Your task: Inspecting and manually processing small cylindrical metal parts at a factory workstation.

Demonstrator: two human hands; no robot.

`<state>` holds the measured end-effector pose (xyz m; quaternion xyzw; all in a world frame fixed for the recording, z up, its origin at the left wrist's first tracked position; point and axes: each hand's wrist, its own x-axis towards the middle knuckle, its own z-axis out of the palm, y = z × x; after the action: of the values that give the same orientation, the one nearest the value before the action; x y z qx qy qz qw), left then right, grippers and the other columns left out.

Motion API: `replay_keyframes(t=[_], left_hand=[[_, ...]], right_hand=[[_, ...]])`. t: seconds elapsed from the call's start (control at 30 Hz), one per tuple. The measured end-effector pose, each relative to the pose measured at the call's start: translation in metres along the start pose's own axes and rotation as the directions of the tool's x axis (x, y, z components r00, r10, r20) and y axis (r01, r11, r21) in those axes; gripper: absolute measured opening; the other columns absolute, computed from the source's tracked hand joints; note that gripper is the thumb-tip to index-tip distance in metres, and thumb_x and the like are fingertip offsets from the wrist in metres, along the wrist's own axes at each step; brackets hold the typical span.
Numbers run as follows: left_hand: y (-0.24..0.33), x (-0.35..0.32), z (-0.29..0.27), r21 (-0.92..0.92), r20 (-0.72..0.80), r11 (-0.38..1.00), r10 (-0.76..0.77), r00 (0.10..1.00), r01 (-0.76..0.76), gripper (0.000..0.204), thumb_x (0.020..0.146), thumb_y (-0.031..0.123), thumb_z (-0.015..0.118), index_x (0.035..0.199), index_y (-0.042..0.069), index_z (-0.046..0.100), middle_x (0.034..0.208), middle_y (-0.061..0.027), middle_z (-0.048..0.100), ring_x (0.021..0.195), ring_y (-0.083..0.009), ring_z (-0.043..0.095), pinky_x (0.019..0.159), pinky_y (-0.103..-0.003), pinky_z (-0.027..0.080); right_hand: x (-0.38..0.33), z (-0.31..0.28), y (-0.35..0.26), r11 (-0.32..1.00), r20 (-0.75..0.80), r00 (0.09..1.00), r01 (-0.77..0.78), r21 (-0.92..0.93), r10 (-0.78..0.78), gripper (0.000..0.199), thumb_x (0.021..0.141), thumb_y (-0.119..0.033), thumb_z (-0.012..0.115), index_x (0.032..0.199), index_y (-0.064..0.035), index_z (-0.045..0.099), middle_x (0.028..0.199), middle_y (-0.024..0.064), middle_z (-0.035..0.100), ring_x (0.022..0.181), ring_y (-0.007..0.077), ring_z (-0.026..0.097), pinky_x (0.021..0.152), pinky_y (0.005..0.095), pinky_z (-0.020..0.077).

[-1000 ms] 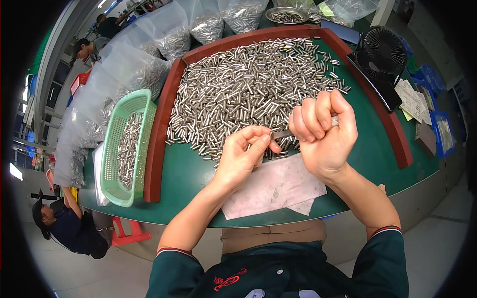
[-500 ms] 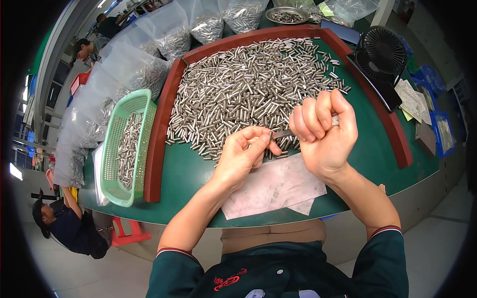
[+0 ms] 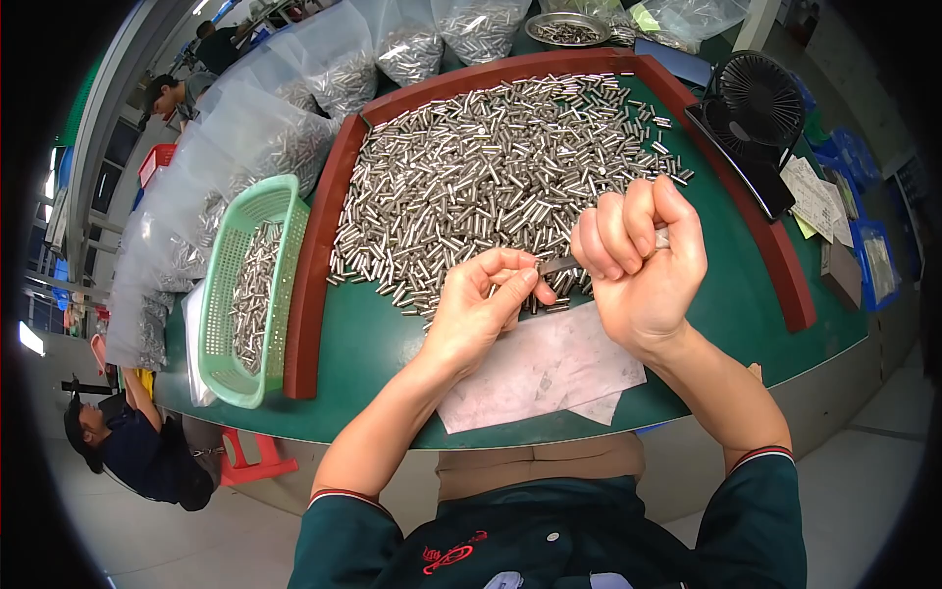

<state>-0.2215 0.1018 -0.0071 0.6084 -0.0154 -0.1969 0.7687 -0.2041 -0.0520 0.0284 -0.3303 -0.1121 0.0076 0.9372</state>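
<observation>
My right hand (image 3: 638, 260) is closed in a fist around a thin flat metal tool that looks like a file (image 3: 561, 264). The tool's bare end reaches left to the fingertips of my left hand (image 3: 488, 304). There my left thumb and forefinger are pinched together on a small metal pin, mostly hidden by the fingers. Both hands are raised over the near edge of a broad heap of short steel pins (image 3: 491, 177). Below them a stained pale cloth (image 3: 540, 378) lies on the green tabletop (image 3: 383, 339).
A dark red rail (image 3: 319, 265) borders the heap. Left of it stands a green plastic basket (image 3: 208, 334) with pins. Pin-filled bags (image 3: 339, 74) line the far left side, with a metal dish (image 3: 567, 22) behind. A black fan (image 3: 754, 103) stands right. Other people are at left.
My left fingers have shifted very slightly at the tool's end. My right hand and everything else look the same.
</observation>
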Motion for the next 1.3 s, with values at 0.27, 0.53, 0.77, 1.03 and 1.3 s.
replay_keyframes(t=[0.27, 0.53, 0.77, 1.03, 1.3], left_hand=[[0.003, -0.001, 0.001, 0.048, -0.019, 0.999, -0.004, 1.000, 0.004, 0.014, 0.084, 0.013, 0.052, 0.093, 0.003, 0.055, 0.067, -0.0016, 0.058, 0.045, -0.0007, 0.035, 0.040, -0.015, 0.025], [0.006, -0.003, 0.003, 0.171, -0.033, 0.985, 0.040, 0.999, -0.034, 0.014, 0.083, 0.011, 0.053, 0.090, -0.001, 0.056, 0.067, -0.0027, 0.058, 0.055, -0.0035, 0.047, 0.049, -0.017, 0.035], [0.006, -0.003, 0.002, 0.211, -0.028, 0.975, 0.080, 0.996, -0.072, 0.014, 0.084, 0.010, 0.052, 0.089, -0.002, 0.055, 0.067, -0.0038, 0.059, 0.057, -0.0053, 0.050, 0.053, -0.018, 0.039], [0.003, 0.001, -0.006, -0.051, 0.018, 0.998, -0.030, 0.999, 0.031, 0.017, 0.086, 0.015, 0.049, 0.091, 0.000, 0.056, 0.066, -0.0055, 0.058, 0.040, -0.0014, 0.028, 0.036, -0.017, 0.019], [0.006, 0.002, -0.006, -0.099, 0.043, 0.991, -0.082, 0.996, 0.086, 0.018, 0.087, 0.015, 0.048, 0.091, -0.001, 0.055, 0.066, -0.0056, 0.057, 0.039, -0.0019, 0.026, 0.036, -0.018, 0.019]], right_hand=[[0.002, -0.004, 0.000, 1.000, 0.050, 0.999, -0.009, 0.007, 0.008, 0.041, 0.089, -0.030, 0.028, 0.052, -0.0139, 0.026, 0.042, -0.0028, 0.024, 0.039, 0.0089, 0.020, 0.042, 0.0240, 0.0207], [0.002, -0.005, 0.002, 0.998, 0.161, 0.987, 0.000, -0.068, 0.011, 0.041, 0.089, -0.028, 0.027, 0.051, -0.0132, 0.026, 0.041, -0.0029, 0.023, 0.038, 0.0084, 0.018, 0.040, 0.0247, 0.0194], [0.001, -0.006, 0.005, 1.000, 0.186, 0.982, 0.019, -0.019, -0.015, 0.039, 0.088, -0.024, 0.031, 0.052, -0.0098, 0.028, 0.043, -0.0009, 0.025, 0.040, 0.0084, 0.020, 0.040, 0.0242, 0.0200], [0.000, -0.007, 0.005, 1.000, 0.161, 0.987, 0.001, -0.006, 0.000, 0.040, 0.088, -0.023, 0.032, 0.051, -0.0095, 0.028, 0.043, -0.0006, 0.025, 0.039, 0.0084, 0.020, 0.040, 0.0243, 0.0205], [0.001, -0.005, 0.003, 1.000, 0.157, 0.987, 0.019, -0.022, -0.015, 0.041, 0.089, -0.023, 0.030, 0.051, -0.0099, 0.028, 0.043, -0.0007, 0.025, 0.039, 0.0085, 0.019, 0.039, 0.0244, 0.0204]])
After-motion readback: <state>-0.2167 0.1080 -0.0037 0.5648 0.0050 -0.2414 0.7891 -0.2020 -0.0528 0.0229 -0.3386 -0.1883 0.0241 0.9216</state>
